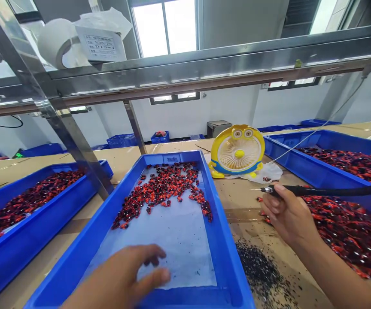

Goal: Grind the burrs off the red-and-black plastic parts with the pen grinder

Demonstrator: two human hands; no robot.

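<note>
My right hand [288, 212] is closed around a pen-shaped tool [267, 189] with a thin metal tip pointing left and a thick black cord running off to the right. Over the near end of a blue tray [229, 240] hovers my left hand [130, 272], slightly blurred, its thumb and fingers apart with nothing between them. Small glossy red and black pieces [162, 184] lie spread on the white sheet [172, 240] at the tray's far end. Below my right hand, a large heap of similar red and black pieces [349, 231] covers the table's right side.
Black scraps [258, 266] are strewn beside the tray. A yellow cartoon-shaped fan [238, 150] stands behind. More blue trays of pieces stand left [44, 223] and right [288, 152]. A metal post [76, 146] and overhead shelf [205, 68] frame the bench.
</note>
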